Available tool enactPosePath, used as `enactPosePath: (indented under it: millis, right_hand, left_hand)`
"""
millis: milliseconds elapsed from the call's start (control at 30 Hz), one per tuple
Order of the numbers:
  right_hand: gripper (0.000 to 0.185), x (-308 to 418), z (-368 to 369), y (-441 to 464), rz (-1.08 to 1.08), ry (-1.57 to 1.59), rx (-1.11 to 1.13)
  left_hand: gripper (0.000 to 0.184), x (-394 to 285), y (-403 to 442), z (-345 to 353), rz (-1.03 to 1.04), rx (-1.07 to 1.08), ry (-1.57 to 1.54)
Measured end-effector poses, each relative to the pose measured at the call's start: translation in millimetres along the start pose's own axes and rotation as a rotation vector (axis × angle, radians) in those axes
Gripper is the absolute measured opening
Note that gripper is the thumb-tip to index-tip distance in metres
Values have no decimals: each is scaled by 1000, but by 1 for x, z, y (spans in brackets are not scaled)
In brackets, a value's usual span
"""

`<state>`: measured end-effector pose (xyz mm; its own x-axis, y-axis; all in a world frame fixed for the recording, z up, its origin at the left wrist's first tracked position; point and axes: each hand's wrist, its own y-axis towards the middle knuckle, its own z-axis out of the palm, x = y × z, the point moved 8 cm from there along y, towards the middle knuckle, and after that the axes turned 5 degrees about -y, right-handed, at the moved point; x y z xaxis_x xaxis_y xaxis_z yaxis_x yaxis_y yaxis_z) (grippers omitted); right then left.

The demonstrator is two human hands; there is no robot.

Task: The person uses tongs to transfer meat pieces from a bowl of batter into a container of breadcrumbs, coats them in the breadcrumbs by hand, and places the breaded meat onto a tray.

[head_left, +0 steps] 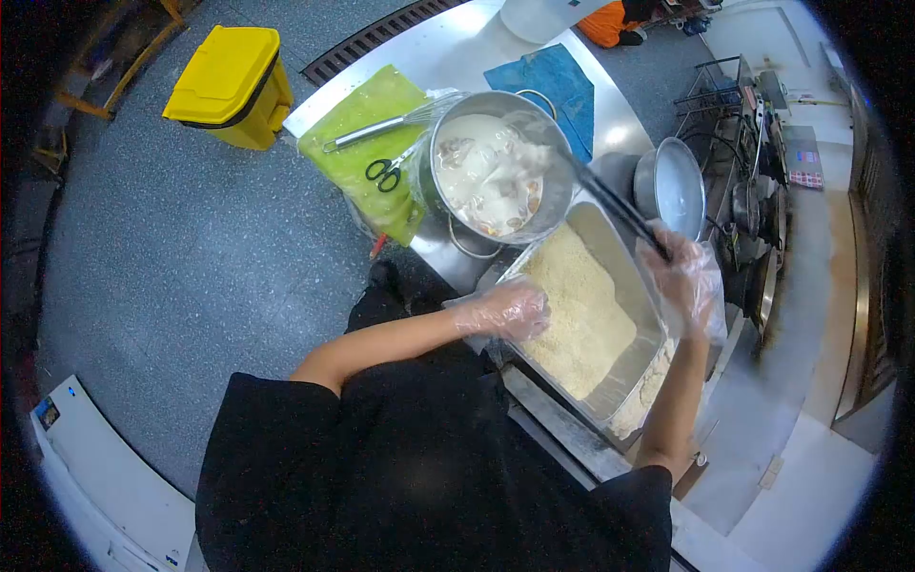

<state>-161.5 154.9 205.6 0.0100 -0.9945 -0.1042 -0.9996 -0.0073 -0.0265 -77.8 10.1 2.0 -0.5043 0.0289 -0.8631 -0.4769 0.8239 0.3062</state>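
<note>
Long dark utensil (620, 205) is in the R hand (675, 272), gloved, fingers closed round its near end; far end blurs at R rim of metal pot (440, 205), can't tell if it grips anything. Pot holds white batter w/ pieces in it. Tray (621, 379) sits just nearer the body, far end close to pot, so little room btwn rims. Pale crumbs (572, 305) fill most of it; strip of metal floor shows along R wall. L hand (515, 310), gloved, is at tray's L edge, fingers part-curled; can't tell if it has hold of anything. Metal bowl (672, 186) tilts R of pot, near utensil. Green sheet (353, 133) w/ whisk (381, 129) and scissors (384, 174) crowds pot's L side; blue sheet (543, 91) beyond. Open floor L of table (457, 48), yellow bin (224, 81) well apart from hands.
</note>
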Motion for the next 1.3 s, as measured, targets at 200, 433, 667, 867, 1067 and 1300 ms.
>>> enactPosePath:
  millis: [200,433,667,867,1067,1300]
  right_hand:
    - [33,12,-3,0,-96,-199,-224]
    - [36,82,-15,-39,-41,-206,-7]
    - [37,110,-36,-64,-134,8,32]
    - [40,70,-100,-99,-8,-100,39]
    - [50,29,-141,-157,115,-210,76]
    - [31,2,-55,-209,444,-365,407]
  left_hand:
    - [37,-4,-1,-9,-38,-29,-29]
    - [34,0,-1,-1,-23,20,39]
    - [34,4,-2,10,-32,38,102]
    - [43,4,-11,20,55,153,100]
    - [32,5,-24,36,-77,502,320]
    - [19,-4,-23,20,-83,335,234]
